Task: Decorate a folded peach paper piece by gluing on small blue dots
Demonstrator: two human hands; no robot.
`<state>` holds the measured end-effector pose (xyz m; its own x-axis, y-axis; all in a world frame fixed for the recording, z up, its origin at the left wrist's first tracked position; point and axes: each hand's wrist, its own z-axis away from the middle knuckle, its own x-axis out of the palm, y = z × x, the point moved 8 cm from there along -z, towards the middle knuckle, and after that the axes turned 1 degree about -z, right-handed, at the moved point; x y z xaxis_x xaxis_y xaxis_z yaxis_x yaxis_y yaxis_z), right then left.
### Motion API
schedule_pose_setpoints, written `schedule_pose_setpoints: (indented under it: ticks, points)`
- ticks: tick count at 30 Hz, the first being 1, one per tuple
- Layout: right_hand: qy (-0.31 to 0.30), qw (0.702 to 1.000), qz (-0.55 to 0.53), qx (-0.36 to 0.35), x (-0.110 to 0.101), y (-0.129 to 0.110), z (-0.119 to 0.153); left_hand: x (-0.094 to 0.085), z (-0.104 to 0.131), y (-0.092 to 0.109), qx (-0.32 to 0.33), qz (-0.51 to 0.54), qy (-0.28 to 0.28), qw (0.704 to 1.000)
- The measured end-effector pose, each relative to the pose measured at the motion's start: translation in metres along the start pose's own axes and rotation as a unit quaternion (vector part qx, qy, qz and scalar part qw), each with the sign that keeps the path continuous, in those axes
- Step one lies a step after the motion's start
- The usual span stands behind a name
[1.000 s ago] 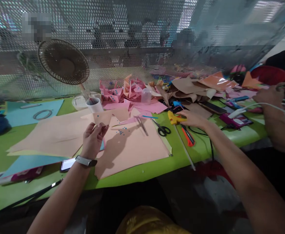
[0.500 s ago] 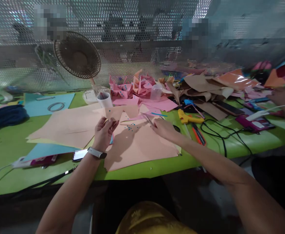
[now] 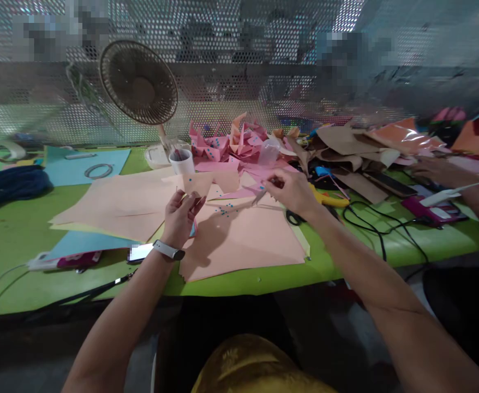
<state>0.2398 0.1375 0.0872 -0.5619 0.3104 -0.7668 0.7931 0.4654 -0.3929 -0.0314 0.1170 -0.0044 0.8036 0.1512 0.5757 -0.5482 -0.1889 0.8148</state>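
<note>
Head view — tweezers now turned — right hand

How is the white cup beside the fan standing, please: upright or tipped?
Upright: the white cup has its rim uppermost, with thin items inside.

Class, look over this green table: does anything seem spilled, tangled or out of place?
Small blue dots lie scattered across the peach paper, as though spilled, though perhaps deliberately. Right of them, a black cable sprawls in untidy loops.
</note>
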Motion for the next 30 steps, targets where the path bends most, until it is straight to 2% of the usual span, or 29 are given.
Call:
schedule_pose_setpoints:
  ticks: [3,6,10,13,15,18,20,24,30]
  points:
    - [-0.031,0.999,0.030,0.020,0.021,-0.005,0.003,0.000,-0.001,-0.001,-0.001,0.009,0.002,1.000]
    - [-0.072,0.994,0.079,0.038,0.037,0.001,0.009,-0.001,-0.001,-0.002,0.000,0.011,0.000,1.000]
    - [-0.095,0.991,0.094,0.025,0.040,0.008,0.013,-0.001,0.001,-0.004,-0.009,0.018,-0.001,1.000]
    - [-0.085,0.995,0.033,0.043,0.039,0.009,0.013,0.000,0.002,-0.005,-0.013,0.023,-0.007,1.000]
    - [-0.065,0.994,-0.064,0.067,0.042,0.008,0.014,0.000,0.002,-0.007,-0.016,0.022,-0.005,1.000]
    - [-0.054,0.962,-0.252,0.087,0.062,0.000,0.024,-0.003,0.001,-0.008,-0.019,0.014,0.009,1.000]
    - [-0.058,0.942,-0.319,0.083,0.078,-0.007,0.033,-0.006,0.000,-0.008,-0.013,0.011,0.021,1.000]
    - [-0.043,0.933,-0.348,0.078,0.093,-0.013,0.048,-0.011,-0.003,-0.007,0.002,0.013,0.035,0.999]
    - [-0.047,0.947,-0.315,0.046,0.084,-0.020,0.053,-0.010,-0.004,-0.009,-0.013,0.031,0.036,0.999]
